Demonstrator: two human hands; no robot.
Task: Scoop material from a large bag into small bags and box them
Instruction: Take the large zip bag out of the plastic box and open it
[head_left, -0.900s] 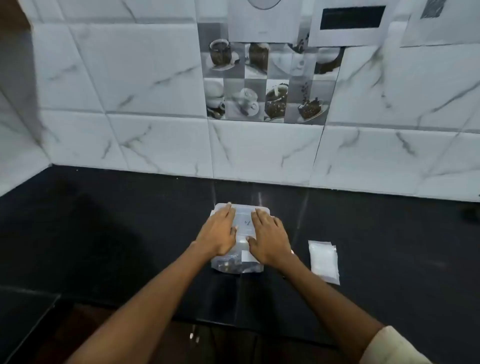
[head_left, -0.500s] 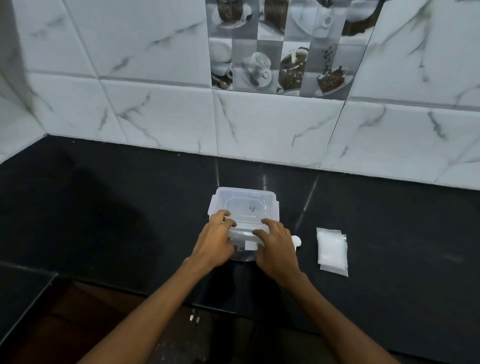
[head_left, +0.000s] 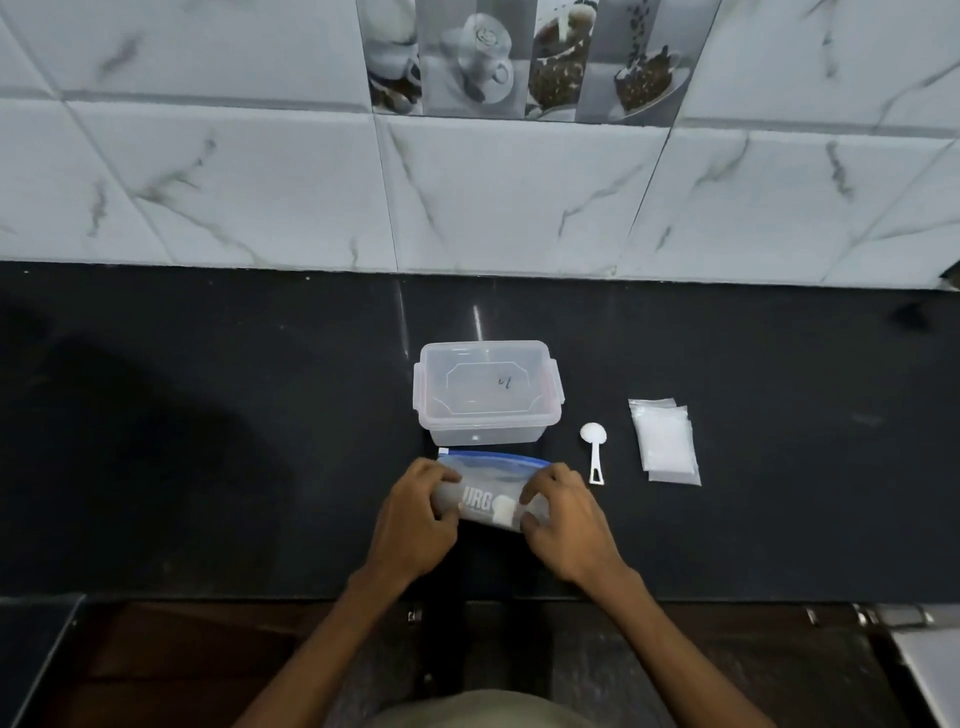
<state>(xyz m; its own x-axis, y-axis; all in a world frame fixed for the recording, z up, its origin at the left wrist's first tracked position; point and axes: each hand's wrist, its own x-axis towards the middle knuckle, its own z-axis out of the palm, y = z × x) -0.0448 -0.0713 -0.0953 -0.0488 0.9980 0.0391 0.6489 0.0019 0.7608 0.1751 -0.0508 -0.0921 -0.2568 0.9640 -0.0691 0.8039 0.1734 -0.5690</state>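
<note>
A large clear zip bag (head_left: 491, 486) with a blue seal strip lies flat on the black counter (head_left: 208, 441), just in front of a lidded clear plastic box (head_left: 487, 396). My left hand (head_left: 415, 519) grips the bag's left end and my right hand (head_left: 563, 522) grips its right end, fingers curled over it. A white measuring spoon (head_left: 594, 449) lies right of the box. A small stack of clear little bags (head_left: 665, 441) lies further right.
A marble-tiled wall (head_left: 467, 182) backs the counter. The counter's front edge runs just below my wrists, with dark wooden cabinet fronts (head_left: 156, 665) under it. A metal fitting (head_left: 914, 618) shows at the lower right.
My hands came off the box lid and back toward me, onto the large bag. The spoon and the bag's blue seal are now uncovered. The camera tilted down.
</note>
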